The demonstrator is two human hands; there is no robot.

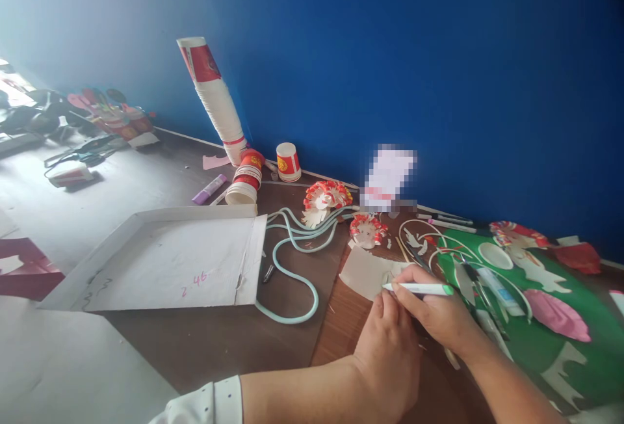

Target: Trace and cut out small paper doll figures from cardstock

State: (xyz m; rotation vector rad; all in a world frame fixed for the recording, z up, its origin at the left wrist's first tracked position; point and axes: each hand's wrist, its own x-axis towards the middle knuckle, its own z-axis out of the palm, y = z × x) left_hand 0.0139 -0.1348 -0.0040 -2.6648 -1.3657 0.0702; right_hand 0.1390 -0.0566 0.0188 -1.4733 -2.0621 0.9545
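A curved piece of pale card (361, 272) lies on the brown wood-grain table. My right hand (429, 300) is closed round a white marker with a green end (426, 289), its tip at the card's right part. Just below the card, my left hand (387, 346) rests with fingers bent, close against my right hand; its fingertips are partly hidden, and whether they press the card's edge is hard to tell. Red-and-white cut paper flowers (368, 231) lie behind the card.
A white box lid (185, 261) sits at left, beside a looped light-blue cord (314, 294). Stacked paper cups (219, 108) lean on the blue wall, near a single cup (288, 162). Green sheet (560, 320) at right bears pens, a pink piece (558, 315) and cut-outs.
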